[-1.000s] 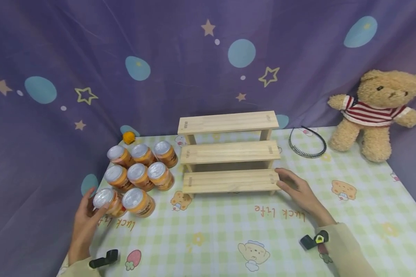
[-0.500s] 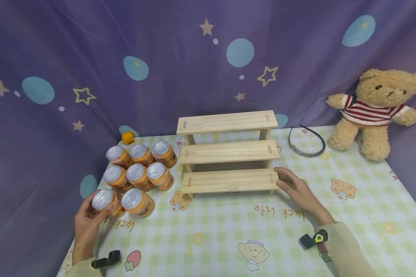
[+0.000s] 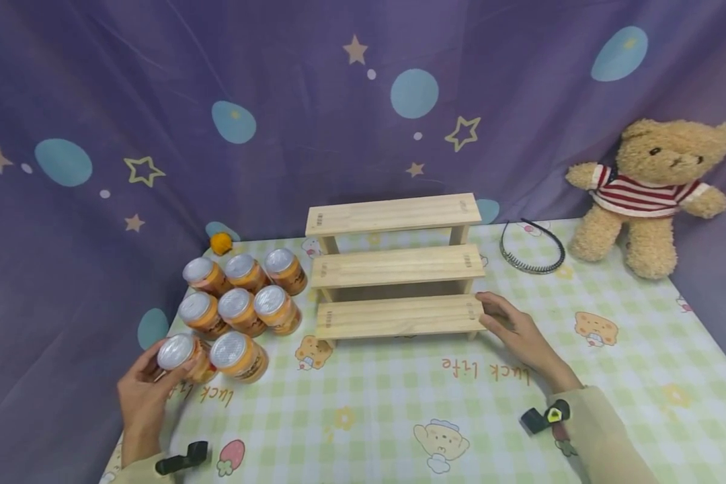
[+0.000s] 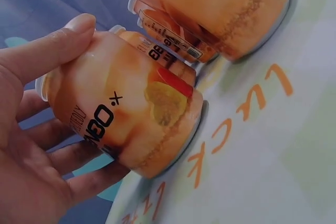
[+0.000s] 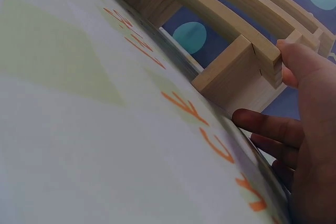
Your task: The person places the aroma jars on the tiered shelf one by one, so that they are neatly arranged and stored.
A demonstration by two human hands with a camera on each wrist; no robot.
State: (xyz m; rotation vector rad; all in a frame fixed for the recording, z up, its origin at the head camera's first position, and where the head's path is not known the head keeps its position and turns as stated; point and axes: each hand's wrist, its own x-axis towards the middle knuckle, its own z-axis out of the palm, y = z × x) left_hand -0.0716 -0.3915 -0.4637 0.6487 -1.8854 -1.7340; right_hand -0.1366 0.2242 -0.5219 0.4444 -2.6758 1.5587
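Note:
On the left of the head view, my left hand (image 3: 144,396) grips an orange can (image 3: 184,357) with a silver lid. In the left wrist view, the thumb (image 4: 79,27) lies across the can's upper side and the fingers (image 4: 79,145) curve round its far side; its base sits right at the tablecloth. Another can (image 3: 238,356) stands beside it, with several more in rows behind. My right hand (image 3: 523,339) rests its thumb and index finger against the right end of the lowest step of a three-tier wooden shelf (image 3: 399,316); its other fingers extend loosely near the side support.
A black toothed headband (image 3: 532,259) lies right of the shelf, near a teddy bear (image 3: 647,195) in a striped shirt. A small yellow-orange ball (image 3: 220,243) sits behind the cans. A purple curtain (image 3: 314,121) backs the checked tablecloth (image 3: 339,430).
The left fingers have closed more snugly round the front-left can, which stays in about the same place. The right hand keeps its place at the shelf's end; the view shifts slightly.

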